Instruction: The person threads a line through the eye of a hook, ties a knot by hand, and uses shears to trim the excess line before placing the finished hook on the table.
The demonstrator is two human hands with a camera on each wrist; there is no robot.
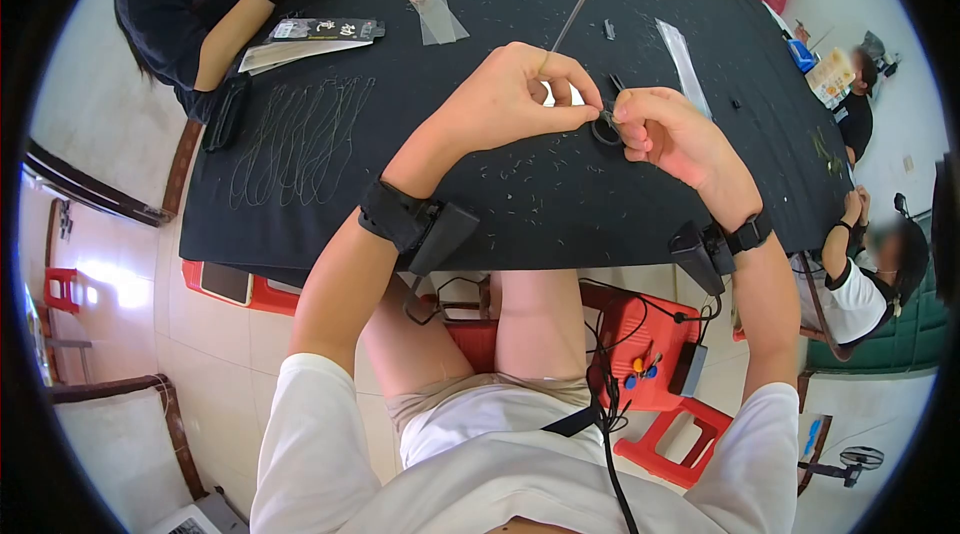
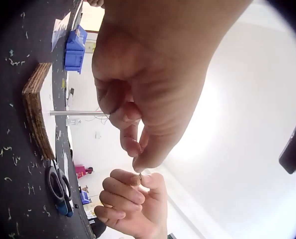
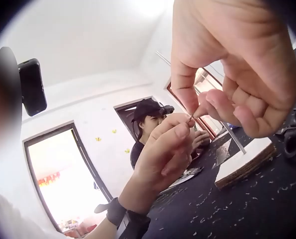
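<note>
My left hand (image 1: 520, 99) and right hand (image 1: 675, 134) meet fingertip to fingertip above the black-covered table. Between them both hands pinch a small brownish piece (image 3: 189, 121), mostly hidden by thumbs and forefingers; I cannot tell its kind. A thin metal rod (image 1: 585, 4) rises just behind my left hand. In the left wrist view it stands on a white-topped board (image 2: 49, 107) with brown layered edges. Scissors (image 1: 606, 129) with dark handles lie beneath the meeting fingertips in the head view.
Looped thin cords (image 1: 300, 149) lie at the table's left. Behind them are a black-and-white packet (image 1: 325, 31) and a clear plastic sleeve (image 1: 432, 9). Another sleeve (image 1: 683, 64) lies right of my hands. Short thread scraps dot the cloth. A person (image 1: 215, 9) sits across at the left.
</note>
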